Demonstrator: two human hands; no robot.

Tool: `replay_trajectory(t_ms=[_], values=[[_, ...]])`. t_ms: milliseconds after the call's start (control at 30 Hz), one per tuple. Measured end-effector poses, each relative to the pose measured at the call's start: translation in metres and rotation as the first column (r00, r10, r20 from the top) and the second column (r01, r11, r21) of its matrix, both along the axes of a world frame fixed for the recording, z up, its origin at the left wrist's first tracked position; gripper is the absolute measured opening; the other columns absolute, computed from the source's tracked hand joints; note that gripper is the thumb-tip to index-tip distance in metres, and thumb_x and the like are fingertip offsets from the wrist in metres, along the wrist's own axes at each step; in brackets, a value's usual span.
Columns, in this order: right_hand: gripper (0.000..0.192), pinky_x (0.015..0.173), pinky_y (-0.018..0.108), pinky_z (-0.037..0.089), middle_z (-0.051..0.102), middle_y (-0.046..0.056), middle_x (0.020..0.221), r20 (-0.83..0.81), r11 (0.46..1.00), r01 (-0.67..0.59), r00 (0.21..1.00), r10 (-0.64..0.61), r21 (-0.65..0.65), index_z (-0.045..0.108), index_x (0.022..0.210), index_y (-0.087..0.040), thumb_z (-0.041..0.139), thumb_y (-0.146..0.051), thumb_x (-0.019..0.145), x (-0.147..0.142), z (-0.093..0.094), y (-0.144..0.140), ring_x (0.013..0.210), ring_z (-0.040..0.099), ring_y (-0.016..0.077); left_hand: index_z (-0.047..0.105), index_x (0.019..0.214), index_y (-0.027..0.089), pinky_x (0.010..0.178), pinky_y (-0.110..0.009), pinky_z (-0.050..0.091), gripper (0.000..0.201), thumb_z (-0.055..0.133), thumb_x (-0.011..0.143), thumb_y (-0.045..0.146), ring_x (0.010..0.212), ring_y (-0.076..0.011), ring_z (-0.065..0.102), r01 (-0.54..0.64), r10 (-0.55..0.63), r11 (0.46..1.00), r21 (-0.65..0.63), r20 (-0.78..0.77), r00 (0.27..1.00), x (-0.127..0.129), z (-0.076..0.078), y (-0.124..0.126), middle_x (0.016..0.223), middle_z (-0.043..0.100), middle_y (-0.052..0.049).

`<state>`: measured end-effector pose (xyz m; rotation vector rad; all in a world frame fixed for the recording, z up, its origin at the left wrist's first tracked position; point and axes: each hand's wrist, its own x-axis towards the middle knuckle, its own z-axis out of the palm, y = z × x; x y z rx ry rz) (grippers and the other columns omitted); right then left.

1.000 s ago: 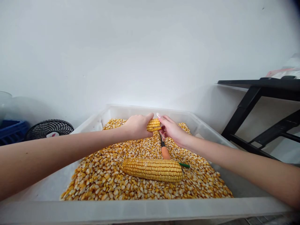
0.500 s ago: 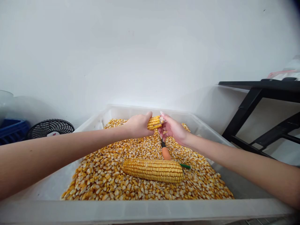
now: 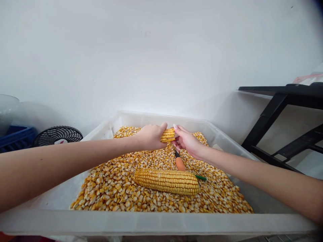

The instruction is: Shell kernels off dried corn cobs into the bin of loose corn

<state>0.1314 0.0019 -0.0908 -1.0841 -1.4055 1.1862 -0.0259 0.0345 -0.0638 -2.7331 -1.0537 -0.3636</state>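
Observation:
My left hand (image 3: 149,137) grips a yellow corn cob (image 3: 168,135) over the far part of a translucent plastic bin (image 3: 156,224). Only the cob's right end shows past my fingers. My right hand (image 3: 187,141) closes on that same end, fingers curled around its tip. Loose yellow kernels (image 3: 118,183) cover the bin floor. A second, whole corn cob (image 3: 167,181) lies across the kernels nearer me. Behind it rests a tool with an orange handle (image 3: 180,164) and a dark shaft, partly hidden under my right hand.
A white wall stands close behind the bin. A small black fan (image 3: 58,135) and a blue crate (image 3: 15,137) sit at the left. A black metal table frame (image 3: 280,111) is at the right. A green stick tip (image 3: 201,177) pokes out beside the whole cob.
Both hands stay on the cob, which tipped up slightly and came back level. My right hand shifted its fingers onto the cob's end. The view drifted a little.

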Motion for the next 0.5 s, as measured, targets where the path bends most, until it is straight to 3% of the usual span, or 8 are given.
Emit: replay_trajectory(t_ms=[233, 500], values=[[0.021, 0.035, 0.019, 0.034, 0.042, -0.006, 0.051, -0.026, 0.998, -0.007, 1.0, 0.006, -0.057, 0.035, 0.08, -0.023, 0.033, -0.043, 0.085, 0.0001, -0.0019, 0.0008, 0.04, 0.04, 0.0089, 0.04, 0.097, 0.017, 0.044, -0.027, 0.025, 0.044, 0.047, 0.065, 0.046, 0.062, -0.0206, 0.057, -0.027, 0.027, 1.0, 0.006, 0.022, 0.999, 0.0016, -0.0058, 0.0018, 0.073, 0.061, -0.007], [0.023, 0.035, 0.019, 0.033, 0.046, -0.005, 0.057, -0.009, 1.0, -0.002, 1.0, 0.002, -0.007, 0.035, 0.08, -0.023, 0.035, -0.045, 0.084, -0.0012, 0.0003, -0.0001, 0.041, 0.04, 0.0078, 0.04, 0.096, 0.017, 0.043, -0.027, 0.025, 0.043, 0.047, 0.065, 0.047, 0.06, -0.019, 0.056, -0.036, 0.035, 0.999, 0.006, 0.061, 0.998, 0.0015, -0.0052, 0.0011, 0.072, 0.061, -0.006]])
